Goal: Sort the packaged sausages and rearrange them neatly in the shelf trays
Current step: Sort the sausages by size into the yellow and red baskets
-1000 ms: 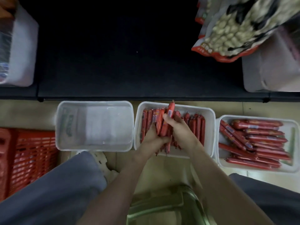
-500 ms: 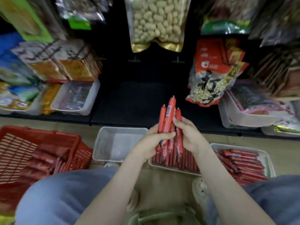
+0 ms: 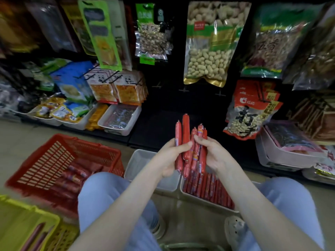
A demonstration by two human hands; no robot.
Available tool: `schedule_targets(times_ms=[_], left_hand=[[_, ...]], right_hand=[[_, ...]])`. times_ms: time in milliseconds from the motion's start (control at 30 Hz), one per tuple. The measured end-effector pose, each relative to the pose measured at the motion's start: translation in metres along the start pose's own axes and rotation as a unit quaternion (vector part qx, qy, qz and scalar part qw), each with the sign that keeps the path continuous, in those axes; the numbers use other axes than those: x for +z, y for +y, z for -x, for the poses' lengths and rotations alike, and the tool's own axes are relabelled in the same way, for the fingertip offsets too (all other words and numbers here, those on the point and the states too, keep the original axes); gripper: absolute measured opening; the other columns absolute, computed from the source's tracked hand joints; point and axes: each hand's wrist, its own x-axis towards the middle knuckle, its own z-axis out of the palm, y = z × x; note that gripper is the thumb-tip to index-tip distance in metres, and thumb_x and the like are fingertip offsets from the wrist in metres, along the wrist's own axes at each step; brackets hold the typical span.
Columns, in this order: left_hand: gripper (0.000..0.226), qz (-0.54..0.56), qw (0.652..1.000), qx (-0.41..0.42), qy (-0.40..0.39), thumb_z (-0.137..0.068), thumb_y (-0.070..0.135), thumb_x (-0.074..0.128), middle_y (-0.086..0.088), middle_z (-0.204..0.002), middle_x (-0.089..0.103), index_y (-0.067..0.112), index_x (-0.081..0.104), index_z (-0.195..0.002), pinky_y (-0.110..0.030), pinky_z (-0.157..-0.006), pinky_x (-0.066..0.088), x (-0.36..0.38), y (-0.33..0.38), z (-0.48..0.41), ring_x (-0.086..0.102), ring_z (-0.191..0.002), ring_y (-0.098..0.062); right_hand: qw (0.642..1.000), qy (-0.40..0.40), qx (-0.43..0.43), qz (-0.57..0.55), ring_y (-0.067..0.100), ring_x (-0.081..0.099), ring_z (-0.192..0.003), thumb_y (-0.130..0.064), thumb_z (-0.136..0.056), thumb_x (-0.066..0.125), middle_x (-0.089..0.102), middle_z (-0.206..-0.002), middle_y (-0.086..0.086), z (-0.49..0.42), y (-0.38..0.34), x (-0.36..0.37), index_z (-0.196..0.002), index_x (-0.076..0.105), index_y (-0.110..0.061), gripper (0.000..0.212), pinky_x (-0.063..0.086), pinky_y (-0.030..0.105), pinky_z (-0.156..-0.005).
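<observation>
Since half a second ago the bunch of sausages (image 3: 185,131) has risen a little and fanned apart, two sticks now leaning to the left of the rest. The left hand (image 3: 170,158) pinches those two between thumb and curled fingers; the right hand (image 3: 213,154) grips the others. The bunch stands upright over the filled tray (image 3: 203,201) on the floor, with an empty tray (image 3: 139,160) just beside it and a red basket (image 3: 45,160) farther left.

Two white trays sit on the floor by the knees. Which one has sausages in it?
The right tray, packed with a row of sausages. The left tray, nearer the red basket, shows only its bare bottom.
</observation>
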Motion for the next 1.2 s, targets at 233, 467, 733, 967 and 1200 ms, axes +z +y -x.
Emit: schedule_targets(times_ms=[233, 467, 733, 967, 1200], left_hand=[[0.04, -0.04, 0.999, 0.017, 0.013, -0.09, -0.003, 0.057, -0.011, -0.106, 0.068, 0.016, 0.053, -0.124, -0.048, -0.093, 0.049, -0.023, 0.014, 0.023, 0.067, -0.092, -0.024], [0.032, -0.043, 0.996, 0.032, 0.075, -0.095, 0.019, 0.058, -0.017, -0.118, 0.065, 0.008, 0.053, -0.125, -0.044, -0.086, 0.055, -0.036, 0.015, 0.033, 0.066, -0.102, -0.03], [0.024, -0.048, 0.989, 0.059, 0.125, -0.098, 0.021, 0.053, -0.013, -0.112, 0.067, 0.019, 0.055, -0.122, -0.041, -0.081, 0.056, -0.044, 0.007, 0.038, 0.067, -0.098, -0.024], [0.035, 0.031, 0.996, 0.067, 0.056, -0.097, 0.014, 0.053, -0.017, -0.124, 0.061, 0.018, 0.049, -0.132, -0.043, -0.075, 0.057, -0.049, 0.009, 0.045, 0.065, -0.106, -0.032], [0.056, -0.043, 0.985, 0.11, 0.123, -0.078, 0.0, 0.075, -0.014, -0.112, 0.067, 0.014, 0.05, -0.126, -0.038, -0.071, 0.057, -0.054, 0.004, 0.04, 0.069, -0.094, -0.026]], right_hand=[[1.0, -0.008, -0.009, -0.001, 0.037, 0.065, -0.104, -0.007, -0.082, 0.066, 0.066, -0.111, 0.022, 0.002, 0.0, 0.027, -0.118, 0.059, -0.001, 0.037, 0.051, 0.054, -0.091], [0.998, -0.028, -0.049, 0.032, 0.026, 0.071, -0.084, -0.001, -0.09, 0.059, 0.072, -0.092, 0.013, 0.005, 0.002, 0.052, -0.104, 0.064, -0.005, 0.015, 0.059, 0.038, -0.07], [0.998, 0.004, -0.05, 0.039, 0.023, 0.072, -0.075, 0.003, -0.089, 0.058, 0.071, -0.085, 0.014, 0.005, 0.001, 0.068, -0.091, 0.064, -0.001, 0.007, 0.059, 0.034, -0.061], [0.996, -0.036, -0.072, 0.031, 0.023, 0.071, -0.083, -0.002, -0.089, 0.06, 0.072, -0.091, 0.011, 0.003, 0.002, 0.074, -0.102, 0.063, -0.005, 0.014, 0.059, 0.035, -0.068], [0.991, -0.071, -0.1, 0.05, 0.022, 0.071, -0.088, -0.005, -0.092, 0.059, 0.071, -0.098, 0.01, 0.001, 0.018, 0.091, -0.116, 0.058, -0.006, 0.025, 0.057, 0.031, -0.069]])
